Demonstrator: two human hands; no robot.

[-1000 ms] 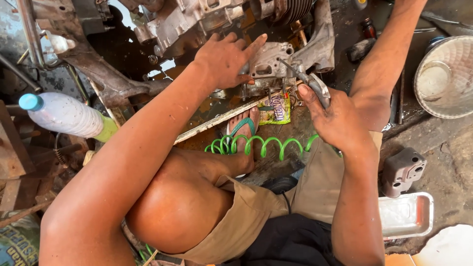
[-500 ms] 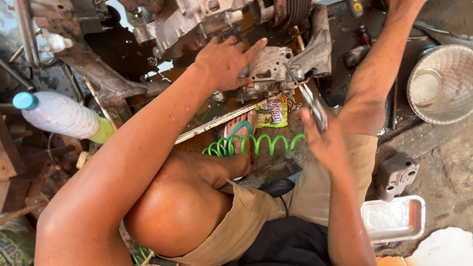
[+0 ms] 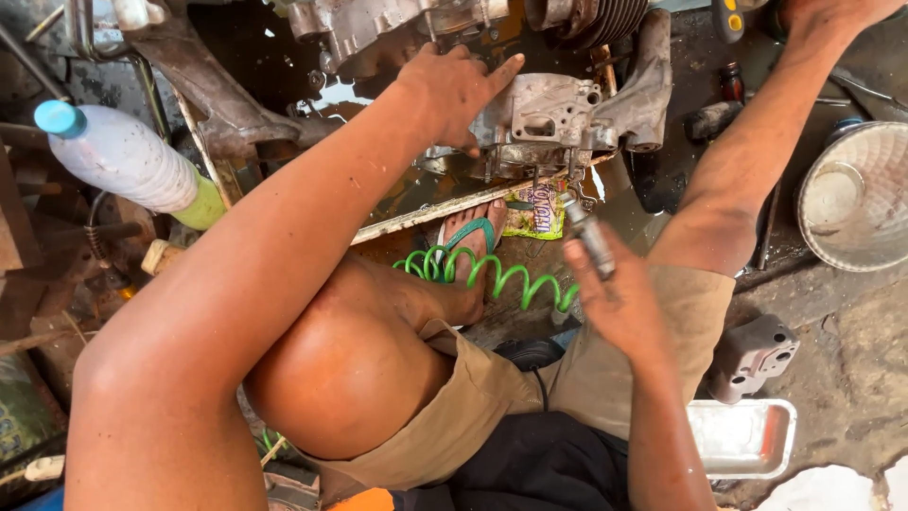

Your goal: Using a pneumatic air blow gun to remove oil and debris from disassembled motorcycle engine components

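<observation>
Engine casing (image 3: 544, 118): grey cast metal, grimy, sitting on the wet floor (image 3: 851, 350) at the top centre, in front of the crouching person. Left hand (image 3: 454, 90): laid flat on the casing's upper left side, fingers spread and pointing right, pressing on it rather than gripping. Right hand (image 3: 619, 298): just below the casing, blurred, fingers curled around a slim metal tool (image 3: 591, 237) whose tip points up toward the casing's lower edge; whether the tip touches cannot be made out. Green coiled hose (image 3: 492, 274): runs across the floor between the foot and the right hand. Foot in a green sandal (image 3: 473, 237): beside a crumpled yellow-green wrapper (image 3: 534, 210), both just below the casing. Finned cylinder (image 3: 586, 19): above the casing at the top edge. Plastic bottle (image 3: 128, 161): blue cap, lying tilted at far left, well apart from the hands. Metal bowl (image 3: 856, 194): far right. Small grey block (image 3: 752, 355): lower right, near a shallow metal tray (image 3: 742, 437).
</observation>
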